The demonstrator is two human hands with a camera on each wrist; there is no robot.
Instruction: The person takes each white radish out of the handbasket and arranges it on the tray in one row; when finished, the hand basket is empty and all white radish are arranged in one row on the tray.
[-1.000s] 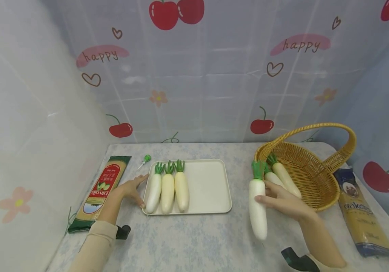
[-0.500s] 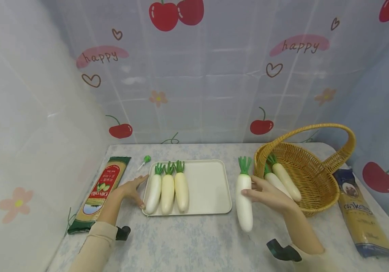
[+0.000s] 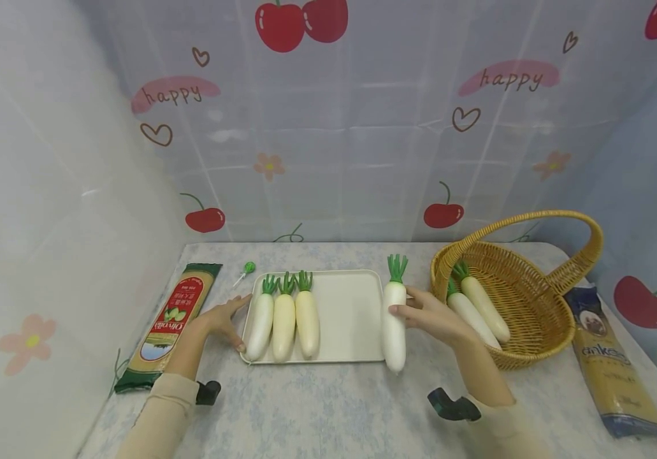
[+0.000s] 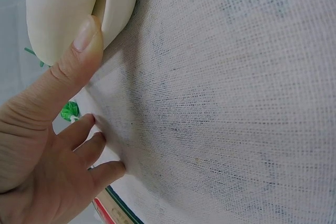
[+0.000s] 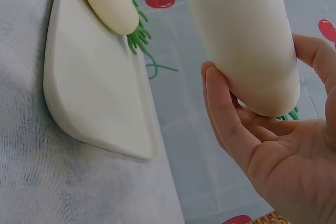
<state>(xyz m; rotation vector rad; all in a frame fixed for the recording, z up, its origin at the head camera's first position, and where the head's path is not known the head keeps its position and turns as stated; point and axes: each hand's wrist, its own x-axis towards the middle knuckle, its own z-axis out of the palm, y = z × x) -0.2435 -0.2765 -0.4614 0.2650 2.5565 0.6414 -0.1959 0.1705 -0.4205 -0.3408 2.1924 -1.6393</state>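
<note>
My right hand (image 3: 434,313) grips a white radish (image 3: 394,325) with green leaf stubs, its thumb across the near side. In the head view the radish overlaps the right rim of a cream tray (image 3: 353,357); the right wrist view shows the radish (image 5: 247,35) raised beside the tray. Three more radishes lie side by side in the tray's left half: a white one (image 3: 260,326), then two yellowish ones (image 3: 284,325). At the tray's left edge my left hand (image 3: 222,322) rests with fingers spread, its thumb (image 4: 79,59) at the tray's corner.
A wicker basket (image 3: 560,319) with a tall handle stands at the right, two radishes (image 3: 484,299) inside. Beyond it lies a tan pasta bag (image 3: 609,363). At the left are a red and green pasta bag (image 3: 176,315) and a green lollipop (image 3: 249,268). A printed curtain hangs behind.
My right hand has carried the white radish leftward, away from the basket and over to the tray's right edge. The left hand has stayed in place.
</note>
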